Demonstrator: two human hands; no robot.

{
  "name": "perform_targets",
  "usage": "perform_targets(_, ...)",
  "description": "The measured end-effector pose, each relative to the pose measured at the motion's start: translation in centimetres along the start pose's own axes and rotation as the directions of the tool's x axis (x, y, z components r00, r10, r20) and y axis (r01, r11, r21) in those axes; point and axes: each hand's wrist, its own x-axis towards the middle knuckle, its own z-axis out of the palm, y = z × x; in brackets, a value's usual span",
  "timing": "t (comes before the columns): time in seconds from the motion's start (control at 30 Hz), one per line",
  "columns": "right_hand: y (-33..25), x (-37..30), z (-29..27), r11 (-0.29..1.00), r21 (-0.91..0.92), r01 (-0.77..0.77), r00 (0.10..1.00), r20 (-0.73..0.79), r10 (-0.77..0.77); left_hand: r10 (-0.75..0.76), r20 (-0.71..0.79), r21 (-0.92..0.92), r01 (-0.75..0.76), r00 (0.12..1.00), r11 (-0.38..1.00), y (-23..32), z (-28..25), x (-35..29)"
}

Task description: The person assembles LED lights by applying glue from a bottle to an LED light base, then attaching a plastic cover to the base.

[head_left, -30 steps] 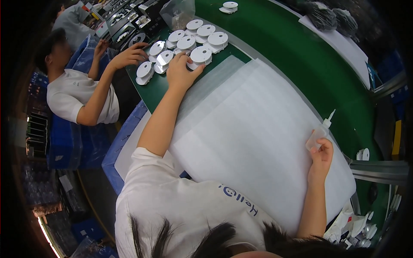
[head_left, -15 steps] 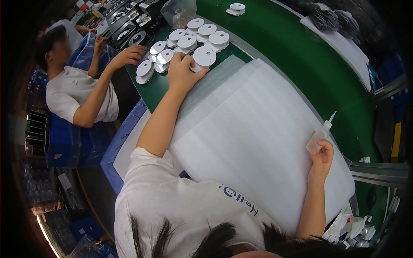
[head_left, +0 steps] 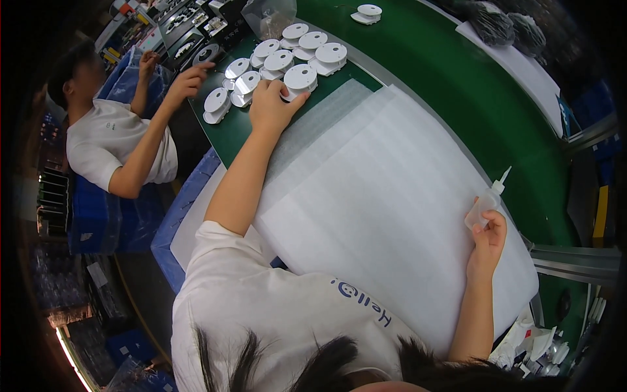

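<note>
At the near edge of a cluster of white round spool-like parts [head_left: 279, 61], my left hand [head_left: 270, 108] has its fingers and thumb around one white spool-like part [head_left: 301, 77]. That part stands beside the others on the green table, its round top facing up. Part of its near side is hidden by my fingers. On the right, my right hand [head_left: 488, 238] is closed around a small translucent squeeze bottle [head_left: 484, 210] with a white cap and thin nozzle. The bottle is tilted, nozzle up, over a large white foam sheet [head_left: 379, 196].
A co-worker [head_left: 124, 144] sits at the left, one hand near the parts. Behind the parts are a clear plastic bag [head_left: 273, 18] and black equipment [head_left: 225, 26]. Another white part [head_left: 367, 14] lies on the green belt [head_left: 431, 78]. A metal rail [head_left: 575, 263] crosses at right.
My left hand and its white part have moved slightly left and away from me, closer to the cluster. The co-worker's near hand has shifted a little left. My right hand stays nearly still.
</note>
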Motion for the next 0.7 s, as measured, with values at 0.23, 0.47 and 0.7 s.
perform_targets(0.23,-0.17,0.08,0.3,0.999,-0.048,0.02,1.0,-0.018,-0.021,0.148,-0.124,-0.012,-0.151,0.981,0.989,0.19,-0.06,-0.21)
perform_targets(0.47,-0.11,0.05,0.2,0.998,-0.056,0.024,0.999,-0.025,-0.025,0.26,-0.226,0.078,-0.248,0.939,0.965,0.39,-0.29,-0.41)
perform_targets(0.7,-0.09,-0.03,0.07,1.0,-0.004,0.005,1.0,-0.006,-0.005,-0.01,-0.05,0.077,0.014,0.999,0.997,-0.23,-0.44,-0.07)
